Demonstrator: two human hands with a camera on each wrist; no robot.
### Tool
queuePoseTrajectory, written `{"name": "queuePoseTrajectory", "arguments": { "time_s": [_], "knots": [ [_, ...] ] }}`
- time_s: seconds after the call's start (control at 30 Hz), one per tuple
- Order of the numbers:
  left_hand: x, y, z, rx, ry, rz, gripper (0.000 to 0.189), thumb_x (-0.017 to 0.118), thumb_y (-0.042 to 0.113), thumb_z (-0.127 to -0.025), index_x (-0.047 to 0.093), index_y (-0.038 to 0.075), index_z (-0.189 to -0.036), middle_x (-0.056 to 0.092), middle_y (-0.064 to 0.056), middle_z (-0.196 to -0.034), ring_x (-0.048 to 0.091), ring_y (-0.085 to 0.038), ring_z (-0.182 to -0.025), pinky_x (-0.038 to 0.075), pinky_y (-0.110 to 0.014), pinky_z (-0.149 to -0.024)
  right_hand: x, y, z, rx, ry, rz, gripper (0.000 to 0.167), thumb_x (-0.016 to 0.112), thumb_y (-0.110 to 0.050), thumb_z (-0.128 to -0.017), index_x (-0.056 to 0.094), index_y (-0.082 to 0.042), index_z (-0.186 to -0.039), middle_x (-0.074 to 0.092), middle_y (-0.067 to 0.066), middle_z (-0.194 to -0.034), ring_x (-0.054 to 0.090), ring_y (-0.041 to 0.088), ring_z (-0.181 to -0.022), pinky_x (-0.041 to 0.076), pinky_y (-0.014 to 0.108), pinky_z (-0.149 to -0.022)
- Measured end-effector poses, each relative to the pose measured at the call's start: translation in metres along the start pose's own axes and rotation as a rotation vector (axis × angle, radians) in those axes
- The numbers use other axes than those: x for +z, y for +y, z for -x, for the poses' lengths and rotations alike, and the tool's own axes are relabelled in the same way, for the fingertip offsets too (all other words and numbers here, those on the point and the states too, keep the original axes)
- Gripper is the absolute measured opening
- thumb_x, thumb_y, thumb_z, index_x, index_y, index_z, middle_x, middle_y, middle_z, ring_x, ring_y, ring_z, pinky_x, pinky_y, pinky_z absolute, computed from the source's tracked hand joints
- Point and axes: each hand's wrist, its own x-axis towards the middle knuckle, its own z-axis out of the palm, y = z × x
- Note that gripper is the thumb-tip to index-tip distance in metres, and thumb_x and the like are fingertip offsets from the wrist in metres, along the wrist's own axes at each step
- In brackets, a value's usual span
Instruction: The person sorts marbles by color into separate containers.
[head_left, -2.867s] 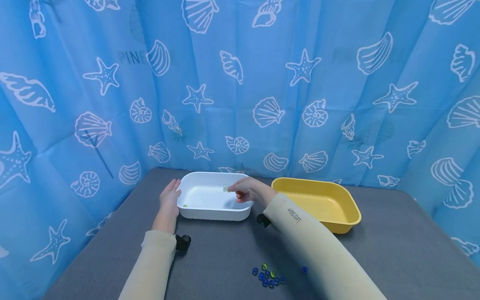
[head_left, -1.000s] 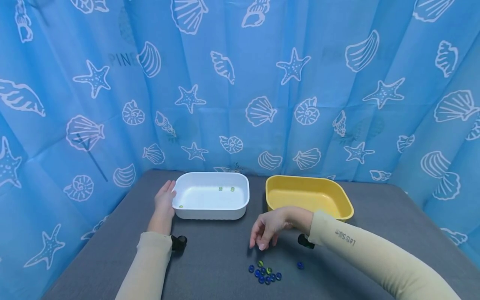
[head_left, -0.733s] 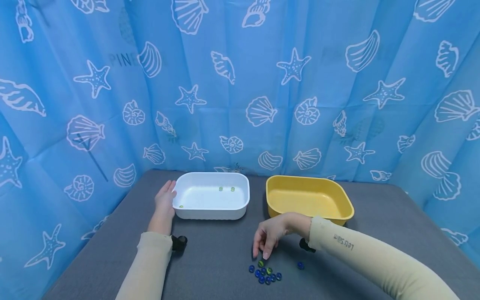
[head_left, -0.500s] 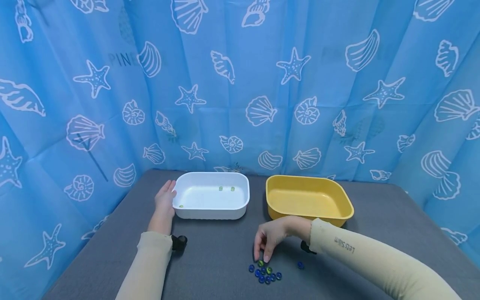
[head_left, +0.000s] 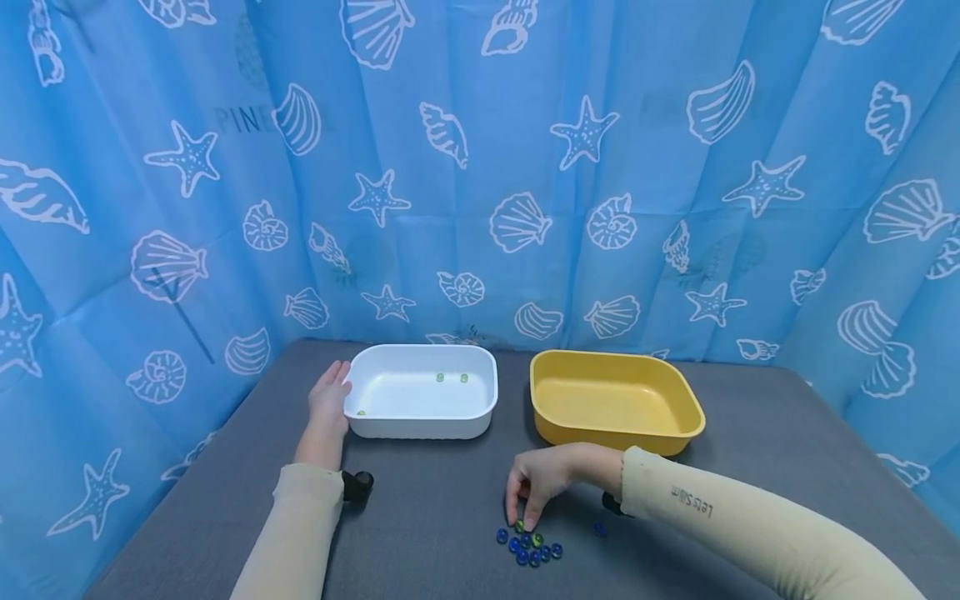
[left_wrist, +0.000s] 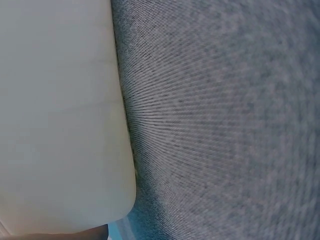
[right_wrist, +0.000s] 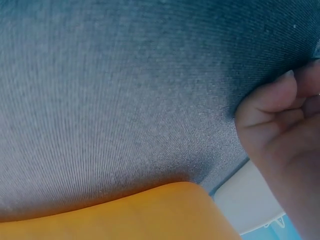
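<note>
Right hand point(head_left: 542, 475) has reached round yellow-green glass marble point(head_left: 520, 527), can't tell if pinched; left hand point(head_left: 328, 402), fingers straight, touches white oblong plastic tub point(head_left: 420, 428).

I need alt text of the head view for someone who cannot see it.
A person's right hand pinches a green marble beside blue marbles on gray cloth; the left hand touches a white tub with three green marbles inside. A yellow tub stands nearby.

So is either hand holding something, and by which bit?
The right hand has finger and thumb either side of a green marble; whether it's gripped I can't tell. The left hand rests against the white tub's left end.
</note>
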Motion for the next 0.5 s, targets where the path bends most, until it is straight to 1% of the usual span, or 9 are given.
{"name": "queuePoseTrajectory", "arguments": {
  "time_s": [0.1, 0.17, 0.23, 0.3, 0.37, 0.43, 0.5],
  "knots": [
    [0.0, 0.0, 0.0, 0.005, -0.005, -0.004, 0.053, 0.032, 0.004, -0.105, 0.019, 0.014, -0.156, 0.027, -0.003, -0.157, 0.023, -0.015, -0.144, 0.023, -0.031, -0.114, 0.001, -0.007, 0.004, 0.003, 0.021, -0.008, 0.017, 0.082, -0.026, -0.077, 0.078, -0.029, -0.094, 0.061, -0.009, -0.08, 0.052, 0.006, -0.071, 0.04, 0.021, -0.06],
    [-0.001, 0.001, -0.001, 0.005, -0.006, -0.002, 0.053, 0.032, 0.003, -0.105, 0.019, 0.014, -0.156, 0.027, -0.003, -0.157, 0.023, -0.015, -0.144, 0.023, -0.031, -0.114, 0.002, -0.021, 0.01, 0.024, 0.039, -0.019, 0.015, 0.081, -0.023, -0.078, 0.078, -0.027, -0.092, 0.061, -0.009, -0.08, 0.051, 0.006, -0.072, 0.04, 0.021, -0.061],
    [-0.001, 0.001, -0.001, 0.0, -0.004, 0.002, 0.053, 0.032, 0.003, -0.105, 0.02, 0.014, -0.156, 0.028, -0.003, -0.157, 0.023, -0.015, -0.144, 0.023, -0.031, -0.114, 0.003, -0.045, 0.019, 0.077, 0.065, -0.048, 0.012, 0.08, -0.016, -0.08, 0.078, -0.022, -0.09, 0.061, -0.007, -0.079, 0.051, 0.008, -0.072, 0.039, 0.022, -0.061],
    [-0.002, 0.001, -0.001, -0.005, -0.001, 0.01, 0.053, 0.032, 0.002, -0.105, 0.02, 0.014, -0.155, 0.028, -0.002, -0.157, 0.024, -0.015, -0.144, 0.023, -0.031, -0.114, 0.004, -0.071, 0.03, 0.149, 0.096, -0.073, 0.011, 0.078, -0.011, -0.081, 0.078, -0.018, -0.09, 0.06, -0.006, -0.078, 0.05, 0.009, -0.072, 0.038, 0.023, -0.061],
    [-0.002, 0.001, -0.001, -0.013, 0.002, 0.02, 0.053, 0.032, 0.002, -0.105, 0.021, 0.014, -0.155, 0.029, -0.003, -0.157, 0.025, -0.016, -0.143, 0.024, -0.031, -0.114, 0.004, -0.094, 0.039, 0.227, 0.126, -0.089, 0.01, 0.076, -0.008, -0.084, 0.078, -0.016, -0.089, 0.059, -0.005, -0.077, 0.05, 0.01, -0.072, 0.038, 0.024, -0.061],
    [-0.001, 0.001, -0.001, -0.019, 0.003, 0.024, 0.053, 0.032, 0.002, -0.105, 0.021, 0.014, -0.155, 0.029, -0.003, -0.157, 0.025, -0.016, -0.143, 0.024, -0.031, -0.114, 0.003, -0.108, 0.046, 0.273, 0.165, -0.136, 0.009, 0.074, -0.006, -0.084, 0.077, -0.013, -0.089, 0.059, -0.004, -0.076, 0.05, 0.011, -0.07, 0.038, 0.025, -0.06],
    [0.0, 0.001, 0.0, -0.022, 0.002, 0.024, 0.053, 0.032, 0.002, -0.105, 0.021, 0.014, -0.155, 0.029, -0.003, -0.157, 0.025, -0.017, -0.144, 0.023, -0.032, -0.115, 0.0, -0.115, 0.051, 0.295, 0.204, -0.175, 0.007, 0.074, -0.006, -0.085, 0.077, -0.012, -0.089, 0.06, -0.002, -0.076, 0.051, 0.012, -0.07, 0.041, 0.026, -0.059]
  ]
}}
